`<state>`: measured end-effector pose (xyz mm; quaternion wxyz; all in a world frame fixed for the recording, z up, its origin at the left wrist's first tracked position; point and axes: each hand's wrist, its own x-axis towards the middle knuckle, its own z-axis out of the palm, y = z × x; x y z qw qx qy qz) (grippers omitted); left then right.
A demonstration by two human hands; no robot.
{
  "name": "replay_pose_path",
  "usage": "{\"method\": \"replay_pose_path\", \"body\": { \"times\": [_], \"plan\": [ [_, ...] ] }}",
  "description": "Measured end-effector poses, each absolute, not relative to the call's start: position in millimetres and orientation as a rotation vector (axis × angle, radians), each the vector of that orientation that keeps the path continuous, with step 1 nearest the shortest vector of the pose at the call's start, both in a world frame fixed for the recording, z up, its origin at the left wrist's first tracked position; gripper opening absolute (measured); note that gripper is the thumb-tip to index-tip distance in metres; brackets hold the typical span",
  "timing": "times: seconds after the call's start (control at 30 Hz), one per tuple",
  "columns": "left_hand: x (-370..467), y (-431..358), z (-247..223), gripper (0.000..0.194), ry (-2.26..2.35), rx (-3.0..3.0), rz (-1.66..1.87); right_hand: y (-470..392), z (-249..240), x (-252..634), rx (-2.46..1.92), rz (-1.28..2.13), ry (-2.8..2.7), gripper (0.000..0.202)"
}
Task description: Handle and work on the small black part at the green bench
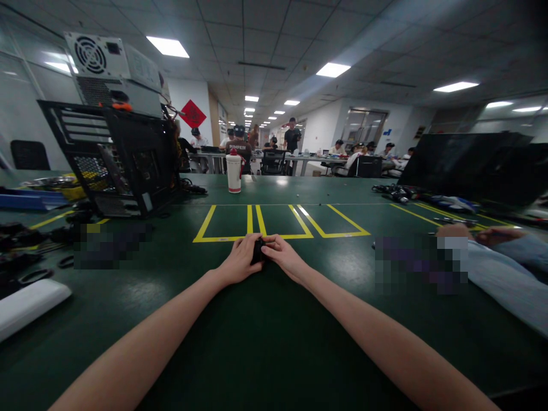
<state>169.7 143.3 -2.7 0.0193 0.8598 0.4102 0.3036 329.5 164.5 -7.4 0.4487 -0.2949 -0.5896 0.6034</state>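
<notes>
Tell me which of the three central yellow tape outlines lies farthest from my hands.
The rightmost outline, well clear of your right hand; the left outline and middle outline lie nearer.

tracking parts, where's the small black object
Just below centre in the head view, the small black object is between the left hand and right hand, near the yellow tape outlines.

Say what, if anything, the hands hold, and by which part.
A small black object, gripped around its left side by the left hand, with the right hand at its right side; the fingers hide exactly which parts.
</notes>
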Motion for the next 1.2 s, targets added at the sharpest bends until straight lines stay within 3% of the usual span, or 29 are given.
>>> {"method": "replay_pose_path", "body": {
  "times": [0.3, 0.47, 1.2],
  "plan": [
    [168.4, 141.6, -0.7, 0.057, 1.27, 2.662, 0.918, 159.1, 1.8, 332.7, -0.658, 1.602, -1.458, 0.04],
    [168.7, 140.7, 0.0, 0.057, 1.257, 2.66, 0.925, 158.5, -0.8, 331.3, -0.672, 1.546, -1.448, 0.026],
    [169.2, 141.4, 0.4, 0.056, 1.259, 2.674, 0.925, 165.0, -8.9, 329.6, -0.729, 1.476, -1.483, 0.031]
  ]
}}
